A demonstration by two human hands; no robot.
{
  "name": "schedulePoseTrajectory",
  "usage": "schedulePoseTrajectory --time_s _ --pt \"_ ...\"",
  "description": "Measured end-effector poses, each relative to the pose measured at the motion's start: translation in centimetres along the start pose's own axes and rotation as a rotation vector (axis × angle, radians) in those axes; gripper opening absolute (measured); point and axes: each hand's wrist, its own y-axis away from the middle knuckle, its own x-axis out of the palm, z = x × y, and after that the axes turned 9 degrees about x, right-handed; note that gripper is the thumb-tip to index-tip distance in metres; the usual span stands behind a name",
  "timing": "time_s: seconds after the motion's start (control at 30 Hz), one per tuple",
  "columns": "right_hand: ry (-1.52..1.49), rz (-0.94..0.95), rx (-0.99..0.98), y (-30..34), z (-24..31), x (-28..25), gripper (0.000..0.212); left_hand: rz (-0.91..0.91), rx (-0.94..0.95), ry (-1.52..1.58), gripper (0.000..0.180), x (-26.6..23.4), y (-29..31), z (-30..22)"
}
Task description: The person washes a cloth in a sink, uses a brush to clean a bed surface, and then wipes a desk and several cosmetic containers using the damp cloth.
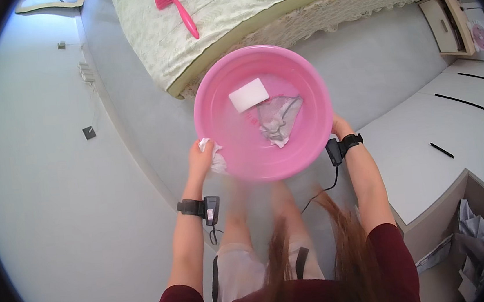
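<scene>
A round pink basin (205, 99) is held up in front of me, above my legs. At its lower left side, my left hand (199, 157) is closed on a crumpled white tissue or thin cloth (218, 164) and presses against the rim. My right hand (341, 126) grips the basin's right rim, its fingers mostly hidden behind the wall. Inside the basin lie a white rectangular sponge-like block (249, 95) and a crumpled light grey cloth (278, 118) with darker grey edging. The cloth's lower corner is white.
Beyond the basin stands a bed (251, 1) with a pale green patterned cover, a pink brush (185, 19) lying on it. White drawers (427, 133) line the right, one pulled open with grey fabric (478, 239) inside. A small cabinet (445, 25) is at far right, a wall (41, 188) at left.
</scene>
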Motion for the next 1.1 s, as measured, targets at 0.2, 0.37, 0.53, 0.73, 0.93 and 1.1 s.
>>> schedulePoseTrajectory --time_s 0.2,0.37,0.53,0.73,0.93,1.1 --pt "0.256 0.123 0.066 1.5 0.1 3.3 0.048 -0.006 -0.088 0.120 0.037 -2.0 1.6 0.9" --pt "0.179 0.197 0.110 -0.1 -4.1 7.6 0.050 0.006 -0.167 0.200 0.037 -5.7 4.1 4.2" --pt "0.048 0.317 0.309 -2.8 -10.8 15.8 0.053 -0.129 -0.195 0.129 0.035 -12.0 7.0 10.1" --pt "0.192 0.459 0.221 -5.5 -15.6 28.3 0.054 -0.228 -0.263 0.057 0.035 -21.8 11.8 21.3" --pt "0.377 0.539 0.095 -10.6 -16.5 39.7 0.055 -0.380 -0.249 0.176 0.029 -28.7 15.9 29.5" --pt "0.449 0.502 0.083 -13.6 -15.3 46.3 0.057 -0.509 -0.287 0.390 0.028 -31.4 16.6 32.5"
